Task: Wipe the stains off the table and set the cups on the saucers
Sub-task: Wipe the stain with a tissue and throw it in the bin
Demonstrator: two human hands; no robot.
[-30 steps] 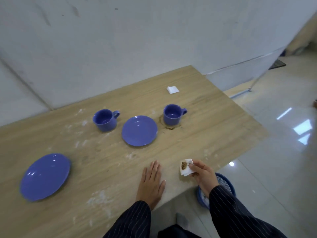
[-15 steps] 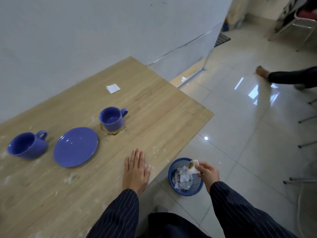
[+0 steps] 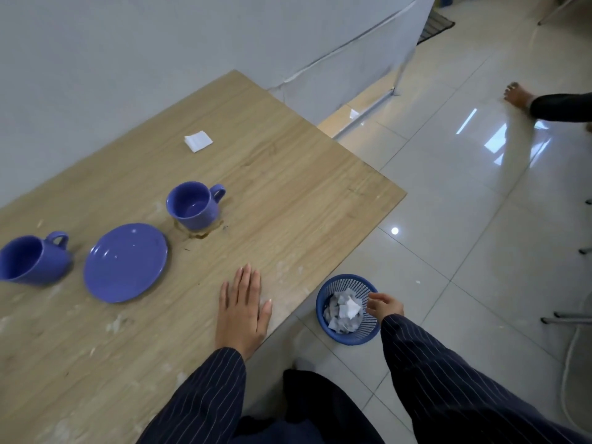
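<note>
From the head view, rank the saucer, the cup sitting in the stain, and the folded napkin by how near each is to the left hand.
Measured from the left hand, flat on the table's near edge:
1. Saucer, just to its left.
2. Cup in the stain, beyond the saucer's right rim.
3. Folded napkin, farthest, toward the wall.

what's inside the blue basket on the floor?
The blue basket holds crumpled white tissues, piled. Whatever lies under the pile is covered. The right hand hovers open at its rim.
</note>
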